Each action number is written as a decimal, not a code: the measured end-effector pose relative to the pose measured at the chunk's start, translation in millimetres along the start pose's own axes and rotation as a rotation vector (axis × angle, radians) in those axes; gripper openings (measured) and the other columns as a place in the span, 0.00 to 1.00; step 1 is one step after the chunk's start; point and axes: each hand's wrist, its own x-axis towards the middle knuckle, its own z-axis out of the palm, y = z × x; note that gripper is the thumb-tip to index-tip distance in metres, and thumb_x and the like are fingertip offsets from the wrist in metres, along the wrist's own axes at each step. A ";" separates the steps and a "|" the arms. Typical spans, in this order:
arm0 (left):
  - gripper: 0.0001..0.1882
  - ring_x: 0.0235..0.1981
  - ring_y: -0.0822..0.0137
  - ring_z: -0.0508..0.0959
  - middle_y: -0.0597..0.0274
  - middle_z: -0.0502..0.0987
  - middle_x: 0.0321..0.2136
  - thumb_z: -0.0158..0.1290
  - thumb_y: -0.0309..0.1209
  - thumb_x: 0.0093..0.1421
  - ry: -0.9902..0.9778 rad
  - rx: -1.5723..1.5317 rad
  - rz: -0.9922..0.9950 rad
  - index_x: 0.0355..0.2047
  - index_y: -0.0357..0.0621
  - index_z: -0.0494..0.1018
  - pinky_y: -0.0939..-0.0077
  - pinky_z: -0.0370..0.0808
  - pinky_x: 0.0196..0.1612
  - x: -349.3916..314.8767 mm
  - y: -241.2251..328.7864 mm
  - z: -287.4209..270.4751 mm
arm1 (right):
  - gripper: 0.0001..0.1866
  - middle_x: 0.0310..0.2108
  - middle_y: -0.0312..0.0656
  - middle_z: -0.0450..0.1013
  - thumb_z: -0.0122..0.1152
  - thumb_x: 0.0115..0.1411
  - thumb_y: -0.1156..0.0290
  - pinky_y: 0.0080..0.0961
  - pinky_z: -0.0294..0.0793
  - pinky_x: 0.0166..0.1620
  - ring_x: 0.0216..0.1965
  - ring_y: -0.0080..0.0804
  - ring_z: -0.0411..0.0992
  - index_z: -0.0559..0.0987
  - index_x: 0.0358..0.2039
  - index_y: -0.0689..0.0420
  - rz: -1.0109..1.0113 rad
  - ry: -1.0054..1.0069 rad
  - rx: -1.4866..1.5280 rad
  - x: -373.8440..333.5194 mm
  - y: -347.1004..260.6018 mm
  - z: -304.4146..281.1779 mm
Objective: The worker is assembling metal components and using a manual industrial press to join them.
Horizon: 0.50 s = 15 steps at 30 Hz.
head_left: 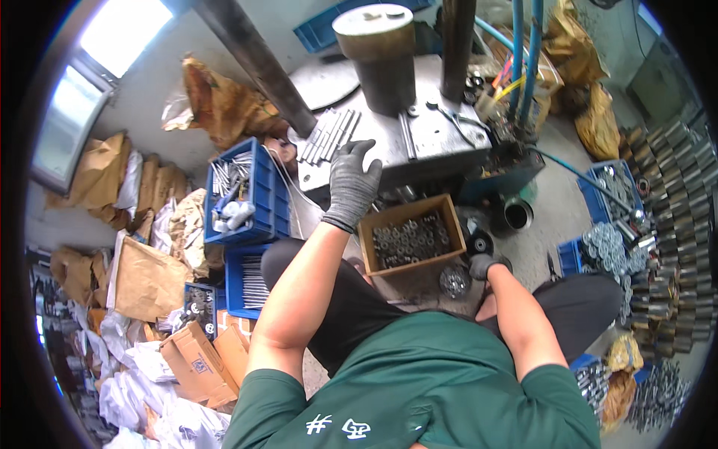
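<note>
My left hand [353,185], in a grey glove, reaches over the front edge of the metal press table [441,138]. Its fingers are stretched out and the thumb stands apart. The fingertips are beside the near end of a row of several metal rods [327,135] lying side by side, and nothing shows in the palm. Low by my right knee is my gloved right hand [488,266]; its fingers point down and are hidden, so any hold cannot be made out. A round dark metal part [479,242] lies just beyond it.
Between my legs stands a cardboard box [366,243] of small metal rings. A thick press column [385,71] rises from the table, with pliers [456,123] nearby. Blue crates [278,191] of metal parts stand left; stacked metal cylinders [669,247] line the right.
</note>
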 end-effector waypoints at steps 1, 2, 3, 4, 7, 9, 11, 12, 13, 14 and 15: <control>0.26 0.57 0.45 0.76 0.48 0.79 0.53 0.65 0.31 0.55 0.022 0.056 -0.027 0.55 0.45 0.79 0.51 0.72 0.63 2.9 -9.0 -4.2 | 0.21 0.51 0.57 0.81 0.59 0.55 0.66 0.41 0.78 0.59 0.54 0.53 0.80 0.88 0.47 0.58 -0.039 0.075 0.031 -7.7 -5.8 -8.6; 0.28 0.59 0.45 0.75 0.48 0.77 0.57 0.67 0.34 0.54 -0.016 0.108 -0.077 0.56 0.44 0.78 0.52 0.72 0.64 9.9 -19.9 -9.8 | 0.22 0.51 0.57 0.81 0.60 0.54 0.65 0.41 0.78 0.59 0.54 0.53 0.80 0.87 0.48 0.57 -0.037 0.127 0.032 -18.1 -10.4 -16.7; 0.31 0.61 0.44 0.73 0.46 0.75 0.58 0.68 0.37 0.53 0.000 0.222 -0.072 0.58 0.44 0.78 0.52 0.71 0.65 15.9 -28.0 -12.6 | 0.23 0.51 0.56 0.81 0.59 0.55 0.62 0.40 0.78 0.59 0.53 0.53 0.81 0.87 0.49 0.56 -0.041 0.170 0.012 -25.5 -16.4 -27.9; 0.34 0.63 0.43 0.72 0.44 0.74 0.60 0.69 0.39 0.53 -0.007 0.337 -0.106 0.60 0.44 0.77 0.51 0.70 0.67 21.6 -35.7 -15.6 | 0.24 0.50 0.56 0.82 0.58 0.56 0.60 0.41 0.78 0.59 0.53 0.54 0.80 0.87 0.49 0.56 -0.079 0.193 0.105 -35.2 -18.8 -41.3; 0.50 0.69 0.39 0.66 0.34 0.65 0.68 0.70 0.55 0.51 -0.210 0.409 -0.294 0.68 0.41 0.68 0.50 0.65 0.71 50.2 -56.4 -23.1 | 0.23 0.49 0.56 0.82 0.59 0.56 0.59 0.42 0.78 0.59 0.53 0.54 0.80 0.87 0.48 0.55 -0.105 0.269 0.074 -66.1 -20.9 -93.0; 0.60 0.73 0.37 0.63 0.31 0.60 0.72 0.65 0.66 0.50 -0.350 0.489 -0.438 0.74 0.39 0.59 0.51 0.64 0.73 63.8 -63.8 -23.6 | 0.23 0.49 0.56 0.82 0.60 0.56 0.58 0.43 0.78 0.59 0.53 0.54 0.80 0.87 0.48 0.54 -0.084 0.267 0.061 -94.2 -15.4 -133.5; 0.60 0.74 0.34 0.59 0.29 0.61 0.71 0.64 0.66 0.50 -0.386 0.473 -0.492 0.74 0.40 0.60 0.46 0.60 0.74 71.7 -67.2 -22.8 | 0.21 0.48 0.56 0.82 0.61 0.56 0.58 0.45 0.78 0.58 0.53 0.54 0.80 0.87 0.46 0.54 -0.056 0.377 -0.002 -137.5 -1.7 -171.1; 0.60 0.75 0.34 0.57 0.28 0.62 0.70 0.64 0.65 0.51 -0.380 0.527 -0.504 0.75 0.41 0.59 0.45 0.58 0.75 71.8 -66.5 -20.0 | 0.20 0.48 0.56 0.82 0.60 0.57 0.60 0.46 0.78 0.58 0.52 0.55 0.80 0.87 0.45 0.55 -0.023 0.409 -0.129 -158.5 4.5 -190.1; 0.57 0.75 0.34 0.57 0.27 0.62 0.70 0.63 0.64 0.52 -0.339 0.667 -0.411 0.75 0.46 0.61 0.45 0.55 0.76 70.5 -66.1 -19.2 | 0.18 0.48 0.56 0.82 0.58 0.59 0.61 0.47 0.79 0.57 0.52 0.55 0.80 0.87 0.45 0.53 0.005 0.383 -0.163 -179.2 11.8 -207.5; 0.51 0.75 0.35 0.58 0.27 0.64 0.69 0.63 0.62 0.52 -0.305 0.605 -0.432 0.72 0.50 0.67 0.47 0.54 0.76 68.1 -66.2 -20.3 | 0.18 0.47 0.55 0.82 0.59 0.59 0.60 0.48 0.79 0.55 0.50 0.55 0.81 0.87 0.45 0.51 -0.084 0.480 -0.079 -208.5 25.1 -216.7; 0.48 0.74 0.36 0.60 0.28 0.65 0.68 0.64 0.61 0.52 -0.319 0.585 -0.400 0.70 0.51 0.70 0.48 0.56 0.76 68.1 -66.8 -23.3 | 0.18 0.45 0.54 0.82 0.58 0.59 0.60 0.49 0.79 0.54 0.49 0.56 0.81 0.86 0.46 0.49 0.003 0.470 -0.123 -225.9 33.5 -227.1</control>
